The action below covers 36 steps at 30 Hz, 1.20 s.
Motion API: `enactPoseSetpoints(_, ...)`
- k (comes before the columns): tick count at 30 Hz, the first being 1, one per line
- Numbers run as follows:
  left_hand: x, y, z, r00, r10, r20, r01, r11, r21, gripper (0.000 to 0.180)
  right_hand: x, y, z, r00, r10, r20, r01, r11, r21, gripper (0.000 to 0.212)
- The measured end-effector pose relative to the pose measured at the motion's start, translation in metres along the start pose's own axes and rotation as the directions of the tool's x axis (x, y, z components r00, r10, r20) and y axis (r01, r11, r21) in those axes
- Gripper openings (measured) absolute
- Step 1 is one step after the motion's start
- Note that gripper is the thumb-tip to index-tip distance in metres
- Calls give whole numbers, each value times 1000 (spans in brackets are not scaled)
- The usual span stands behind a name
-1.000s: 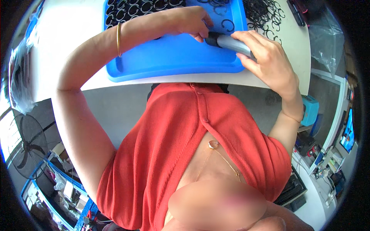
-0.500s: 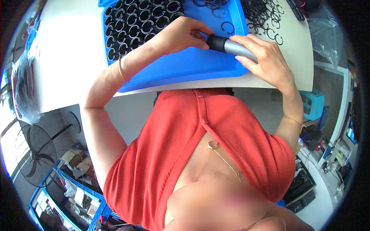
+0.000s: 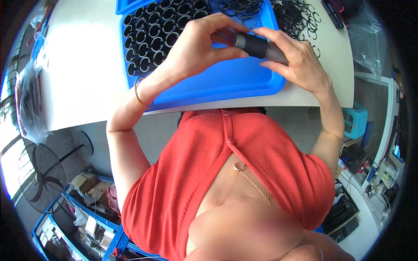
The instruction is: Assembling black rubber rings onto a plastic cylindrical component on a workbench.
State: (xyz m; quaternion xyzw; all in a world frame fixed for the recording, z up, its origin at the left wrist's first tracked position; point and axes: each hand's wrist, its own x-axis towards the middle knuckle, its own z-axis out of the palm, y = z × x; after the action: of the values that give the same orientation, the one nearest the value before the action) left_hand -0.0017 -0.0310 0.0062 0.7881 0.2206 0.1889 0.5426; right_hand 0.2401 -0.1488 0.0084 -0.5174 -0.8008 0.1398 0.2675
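Observation:
Between my hands, over the blue tray (image 3: 226, 89), is a grey cylinder (image 3: 276, 54) with a black sleeve (image 3: 254, 45) around it, held nearly level and slanting slightly down to the right. My left hand (image 3: 202, 45) closes on its left end, thumb below and fingertips above. From the right, my right hand (image 3: 302, 63) grips the grey part, its index fingertip reaching over toward the sleeve. Rows of black tubes (image 3: 155, 30) with shiny-edged open rings at their mouths fill the tray's left side. Loose black retaining rings (image 3: 241, 8) lie at its far end.
More black retaining rings (image 3: 296, 19) are heaped on the white table (image 3: 82, 65) beyond the tray's right edge. A dark tool (image 3: 332, 14) lies at the far right corner. Clear plastic bags (image 3: 30, 100) hang at the left edge; a fan (image 3: 41, 176) stands below.
My left hand has moved right and turned around the cylinder's end, its fingers now nearer my right hand. The black sleeve sits farther from the left end, where grey now shows.

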Motion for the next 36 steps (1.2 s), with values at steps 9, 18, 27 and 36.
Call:
enactPoseSetpoints(9, -1, -6, 6, 999, -3, -53, 6, 998, 56, 48, 10, 25, 13, 985, -155, -77, 144, 981, -130, 76)
enactPoseSetpoints(18, -7, -18, 16, 1000, 16, -16, -14, 989, 149, 45, -3, 38, 41, 921, -356, -159, 293, 901, -319, 65)
enactPoseSetpoints(27, -9, -27, 18, 1000, 8, 18, -9, 998, 57, 44, -6, 34, 37, 945, -317, -78, 284, 916, -282, 65)
enactPoseSetpoints(36, -12, -39, 21, 998, -56, 39, 60, 990, -126, 45, -1, 33, 34, 925, -380, -35, 355, 890, -286, 60)
